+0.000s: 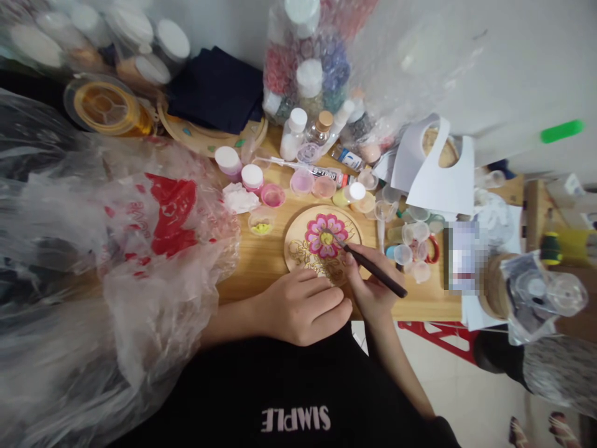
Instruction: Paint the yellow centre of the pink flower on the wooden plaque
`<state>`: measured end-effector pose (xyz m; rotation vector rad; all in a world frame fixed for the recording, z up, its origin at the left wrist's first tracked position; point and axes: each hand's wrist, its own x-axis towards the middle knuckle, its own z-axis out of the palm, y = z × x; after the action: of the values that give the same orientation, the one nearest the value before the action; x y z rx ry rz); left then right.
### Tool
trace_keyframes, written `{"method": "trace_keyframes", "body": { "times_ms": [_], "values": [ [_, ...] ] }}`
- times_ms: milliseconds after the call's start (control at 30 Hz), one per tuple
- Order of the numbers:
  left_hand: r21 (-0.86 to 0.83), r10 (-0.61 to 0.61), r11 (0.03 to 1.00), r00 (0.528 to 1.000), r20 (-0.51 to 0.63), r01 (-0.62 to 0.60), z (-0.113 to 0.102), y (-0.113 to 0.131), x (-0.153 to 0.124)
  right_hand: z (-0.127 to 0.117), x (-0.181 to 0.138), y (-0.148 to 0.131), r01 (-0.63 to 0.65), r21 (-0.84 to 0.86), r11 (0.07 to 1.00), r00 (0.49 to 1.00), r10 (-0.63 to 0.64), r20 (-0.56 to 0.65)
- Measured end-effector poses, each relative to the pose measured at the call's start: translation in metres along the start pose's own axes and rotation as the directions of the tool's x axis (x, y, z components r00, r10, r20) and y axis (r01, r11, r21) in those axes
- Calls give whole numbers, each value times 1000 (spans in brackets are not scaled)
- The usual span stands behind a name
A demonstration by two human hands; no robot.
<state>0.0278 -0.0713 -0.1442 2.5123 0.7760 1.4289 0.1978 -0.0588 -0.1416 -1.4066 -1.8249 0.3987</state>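
Observation:
A round wooden disc lies on the table, bearing gold outlines and a pink flower with a yellow centre. My right hand is closed around the dark handle of a thin metal-tipped tool, which looks like a small spatula. The tool's tip is at the yellow centre of the flower. My left hand is curled over the disc's near edge, its thumb hidden beneath. Just left of the disc stands a small cup of yellow paste; behind it are cups of pink and lilac.
Crumpled clear plastic covers the left side. Several white-capped bottles and a glue tube stand or lie behind the cups. More small clear cups crowd the right, near a white cut-out sheet. The table's edge runs beside my right wrist.

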Motion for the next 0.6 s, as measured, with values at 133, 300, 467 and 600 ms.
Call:
{"method": "trace_keyframes", "body": {
  "times_ms": [133, 300, 467, 600],
  "values": [
    [-10, -14, 1000, 1000, 22, 15, -1, 0, 1, 0, -1, 0, -10, -9, 1000, 1000, 10, 15],
    [-8, -12, 1000, 999, 36, 12, -3, 0, 2, 2, -1, 2, -7, 18, 1000, 1000, 7, 0],
    [-7, -23, 1000, 999, 34, 24, -2, 1, 1, 2, 1, 2, -2, 14, 1000, 1000, 2, 0],
    [-2, -9, 1000, 1000, -7, 9, 1, 0, 0, 1, 1, 0, 12, 2, 1000, 1000, -12, -1]
  ]
}}
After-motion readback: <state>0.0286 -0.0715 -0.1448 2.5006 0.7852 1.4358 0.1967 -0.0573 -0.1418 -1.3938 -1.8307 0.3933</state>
